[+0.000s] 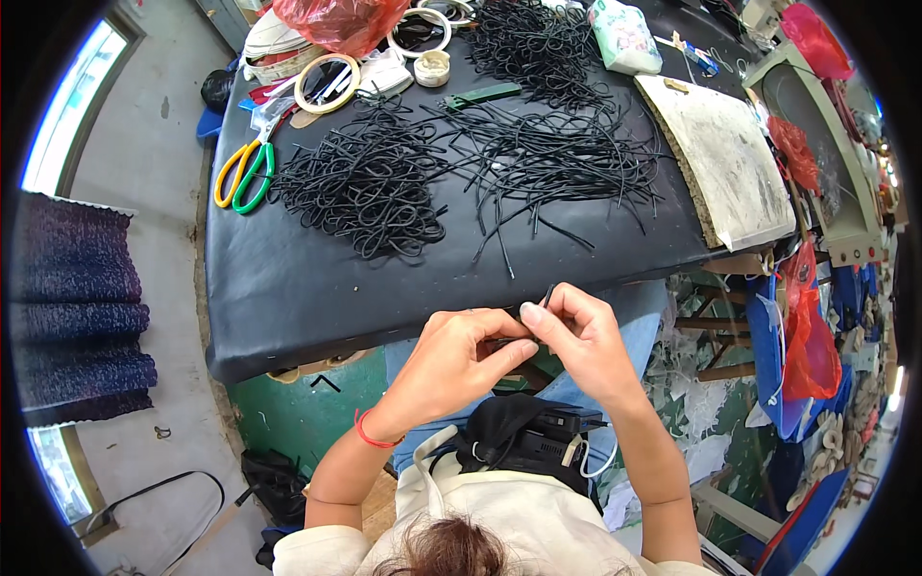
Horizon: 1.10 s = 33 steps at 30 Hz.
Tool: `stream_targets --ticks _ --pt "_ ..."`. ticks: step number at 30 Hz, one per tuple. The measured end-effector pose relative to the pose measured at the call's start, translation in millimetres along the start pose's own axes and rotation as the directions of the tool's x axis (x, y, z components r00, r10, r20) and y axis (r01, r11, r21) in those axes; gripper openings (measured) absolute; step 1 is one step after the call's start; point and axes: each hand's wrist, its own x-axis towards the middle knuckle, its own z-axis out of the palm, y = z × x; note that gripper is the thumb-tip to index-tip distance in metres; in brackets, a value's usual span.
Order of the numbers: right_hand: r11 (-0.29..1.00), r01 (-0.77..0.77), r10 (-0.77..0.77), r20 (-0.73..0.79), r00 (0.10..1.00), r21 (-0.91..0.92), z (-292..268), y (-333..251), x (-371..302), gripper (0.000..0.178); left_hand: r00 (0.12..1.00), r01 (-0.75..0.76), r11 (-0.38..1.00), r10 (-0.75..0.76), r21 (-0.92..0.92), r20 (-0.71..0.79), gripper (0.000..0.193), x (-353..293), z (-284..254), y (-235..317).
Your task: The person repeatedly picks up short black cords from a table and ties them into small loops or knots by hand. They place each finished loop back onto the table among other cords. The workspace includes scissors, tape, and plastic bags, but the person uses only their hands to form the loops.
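Observation:
My left hand (459,357) and my right hand (588,346) meet just in front of the table's near edge, above my lap. Between their fingertips is a thin black cord (548,295), its short end sticking up past my right thumb. Most of that cord is hidden behind the fingers. Both hands are closed in a pinch. Beyond them on the table, a pile of looped black cords (370,182) lies to the left. Looser, straighter black cords (567,158) spread out to its right, several ends pointing toward me.
Scissors (254,182) with yellow and green handles lie at the table's left edge. Behind the cords are a green bar-shaped tool (485,94), tape rolls (327,84) and another black cord heap (533,48). A stained pale board (725,158) stands right; a red bag (807,331) hangs beyond.

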Motion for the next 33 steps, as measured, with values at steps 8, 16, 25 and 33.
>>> stream_targets --ticks 8,16,25,33 --pt "0.998 0.027 -0.027 0.009 1.0 0.053 2 3 -1 0.031 0.987 0.154 0.758 -0.144 -0.633 0.067 0.015 -4 14 -14" --pt "0.992 0.104 -0.101 -0.055 0.993 0.066 5 8 -2 0.032 0.982 0.138 0.546 -0.185 -0.826 0.042 0.017 -15 26 -18" --pt "0.993 0.118 -0.109 -0.214 0.971 0.027 12 4 3 0.035 0.99 0.037 0.729 -0.119 -0.683 -0.074 0.025 -21 27 -16" --pt "0.97 -0.028 0.045 -0.066 0.997 0.241 6 0 4 0.018 0.967 -0.038 0.771 -0.131 -0.635 -0.217 0.017 -3 23 -26"
